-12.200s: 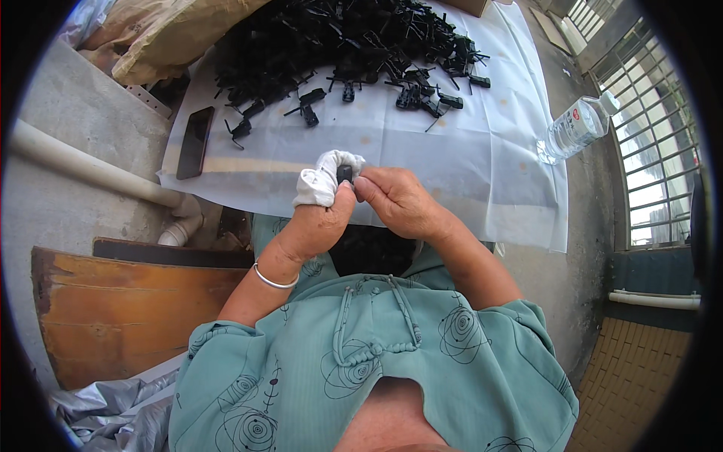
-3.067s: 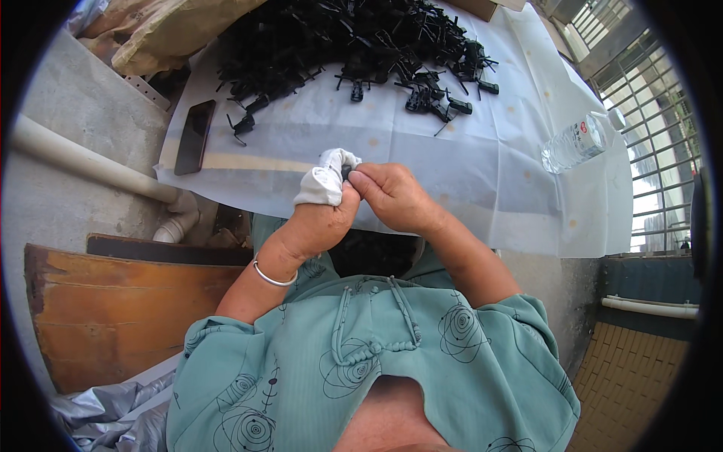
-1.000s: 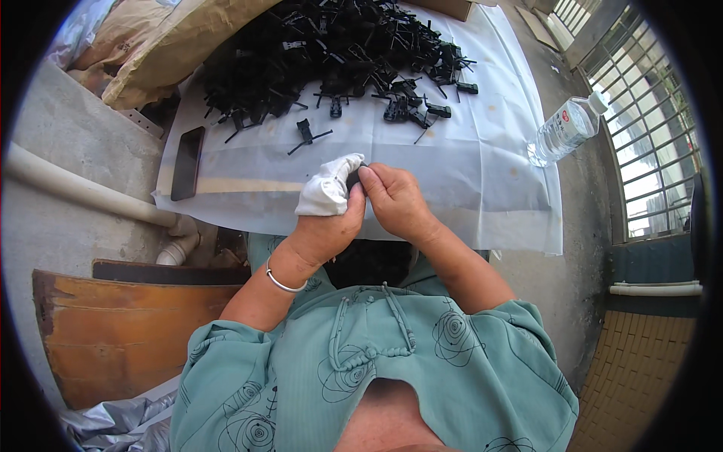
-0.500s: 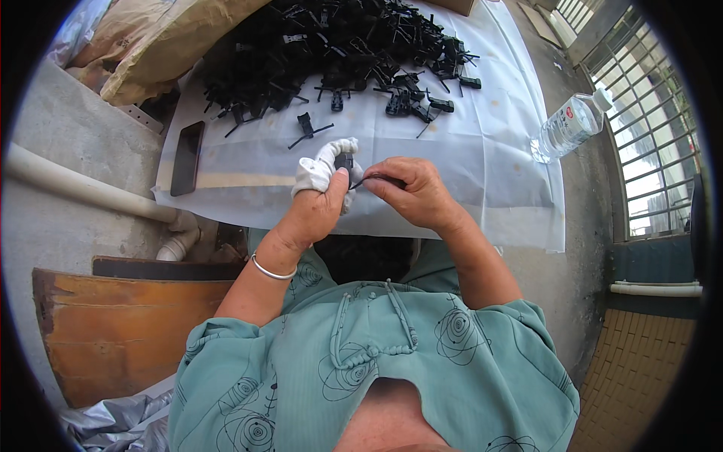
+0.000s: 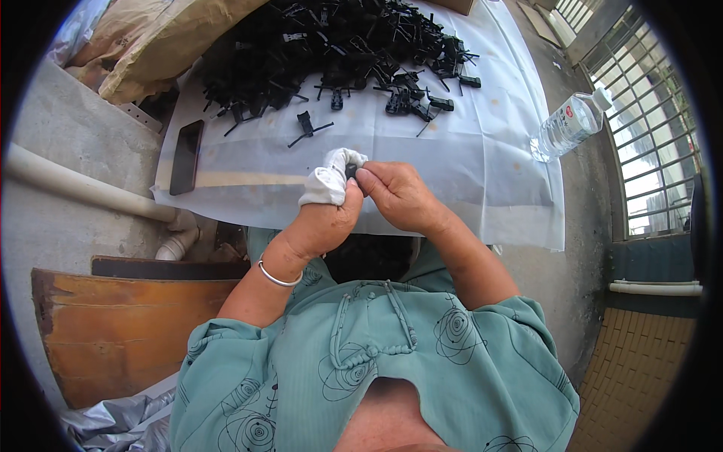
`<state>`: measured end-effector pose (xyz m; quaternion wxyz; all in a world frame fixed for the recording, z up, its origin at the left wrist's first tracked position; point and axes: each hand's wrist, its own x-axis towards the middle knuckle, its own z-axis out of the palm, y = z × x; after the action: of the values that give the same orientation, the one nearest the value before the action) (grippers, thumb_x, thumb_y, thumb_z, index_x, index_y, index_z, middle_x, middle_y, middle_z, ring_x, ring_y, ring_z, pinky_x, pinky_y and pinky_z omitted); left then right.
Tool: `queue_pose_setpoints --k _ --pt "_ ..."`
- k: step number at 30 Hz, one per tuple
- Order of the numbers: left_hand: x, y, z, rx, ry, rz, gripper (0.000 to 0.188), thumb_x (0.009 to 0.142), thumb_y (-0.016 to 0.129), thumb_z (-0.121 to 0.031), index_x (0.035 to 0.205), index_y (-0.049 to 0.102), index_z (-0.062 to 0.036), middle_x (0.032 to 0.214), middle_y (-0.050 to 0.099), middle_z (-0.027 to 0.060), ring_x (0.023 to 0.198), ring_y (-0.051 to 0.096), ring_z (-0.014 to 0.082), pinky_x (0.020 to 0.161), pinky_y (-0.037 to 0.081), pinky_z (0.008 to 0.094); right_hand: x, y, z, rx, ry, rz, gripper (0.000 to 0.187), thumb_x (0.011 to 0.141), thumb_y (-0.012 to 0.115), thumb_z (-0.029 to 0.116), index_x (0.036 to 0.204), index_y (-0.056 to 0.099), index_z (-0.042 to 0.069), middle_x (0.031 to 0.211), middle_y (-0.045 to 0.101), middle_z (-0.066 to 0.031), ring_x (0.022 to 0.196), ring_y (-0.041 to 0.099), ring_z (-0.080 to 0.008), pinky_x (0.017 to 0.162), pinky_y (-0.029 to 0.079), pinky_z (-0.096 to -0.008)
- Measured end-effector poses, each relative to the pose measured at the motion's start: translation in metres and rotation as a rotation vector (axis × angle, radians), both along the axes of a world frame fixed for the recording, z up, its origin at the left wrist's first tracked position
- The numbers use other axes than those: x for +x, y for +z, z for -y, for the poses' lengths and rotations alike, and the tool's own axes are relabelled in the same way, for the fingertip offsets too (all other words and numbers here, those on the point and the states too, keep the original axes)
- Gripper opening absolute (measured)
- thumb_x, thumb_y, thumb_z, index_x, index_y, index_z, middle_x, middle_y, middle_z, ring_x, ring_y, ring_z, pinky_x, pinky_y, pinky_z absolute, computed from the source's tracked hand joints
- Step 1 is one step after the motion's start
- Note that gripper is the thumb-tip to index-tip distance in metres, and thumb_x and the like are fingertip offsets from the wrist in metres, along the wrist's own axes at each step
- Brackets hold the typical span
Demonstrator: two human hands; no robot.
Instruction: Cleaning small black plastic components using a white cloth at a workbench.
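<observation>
My left hand [image 5: 334,188] has white cloth [image 5: 328,185] over its fingers, with the thumb bare. It is closed round a small black plastic part [image 5: 352,172], mostly hidden by the fingers. My right hand [image 5: 401,192] meets it from the right, thumb and forefinger pinched against the part's side. The thin black strip seen earlier in the right hand is hidden now. On the table just beyond lies a single black plastic part with thin arms [image 5: 305,126].
A large heap of similar black parts [image 5: 339,45] covers the table's far side, over white plastic sheeting [image 5: 482,181]. At the left edge lies a phone [image 5: 187,158]; a clear water bottle [image 5: 565,128] stands at the right edge. Brown wrapping [image 5: 166,53] rises at the far left.
My hands have come together: the right moved left and slightly down against the part, and the left moved a little right. The black strip between them has gone out of sight.
</observation>
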<state>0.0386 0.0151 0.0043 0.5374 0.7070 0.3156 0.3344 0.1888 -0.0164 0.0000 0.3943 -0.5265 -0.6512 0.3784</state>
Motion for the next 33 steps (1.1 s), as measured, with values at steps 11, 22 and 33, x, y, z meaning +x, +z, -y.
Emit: queue_pose_setpoints --k 11,22,33 --pt "0.002 -0.013 0.009 -0.086 0.049 0.187 0.023 0.081 0.041 -0.004 0.103 0.045 0.0015 0.082 0.053 0.0159 0.072 0.052 0.0281 0.068 0.044 0.0332 -0.004 -0.015 0.006 0.026 0.023 -0.260 0.024 0.091 0.046 0.016 0.076 0.052 -0.001 0.061 0.047 -0.0074 0.059 0.039 -0.0116 0.056 0.039 -0.0288" --pt "-0.008 -0.005 0.003 0.344 -0.050 -0.258 0.022 0.083 0.045 -0.012 0.100 0.048 0.0018 0.086 0.055 0.0200 0.080 0.055 0.0355 0.072 0.045 0.0372 0.011 -0.019 0.011 -0.141 0.098 -0.229 0.028 0.092 0.045 0.019 0.073 0.054 0.001 0.063 0.050 -0.0026 0.060 0.042 -0.0114 0.059 0.039 -0.0287" --pt "-0.007 -0.012 -0.111 0.315 0.375 -0.836 0.030 0.084 0.052 -0.029 0.100 0.055 -0.0029 0.099 0.058 0.0218 0.094 0.057 0.0332 0.081 0.045 0.0386 0.027 -0.009 -0.002 0.006 -0.235 0.226 0.027 0.089 0.050 0.023 0.074 0.054 0.000 0.062 0.053 -0.0133 0.056 0.046 -0.0265 0.056 0.040 -0.0343"
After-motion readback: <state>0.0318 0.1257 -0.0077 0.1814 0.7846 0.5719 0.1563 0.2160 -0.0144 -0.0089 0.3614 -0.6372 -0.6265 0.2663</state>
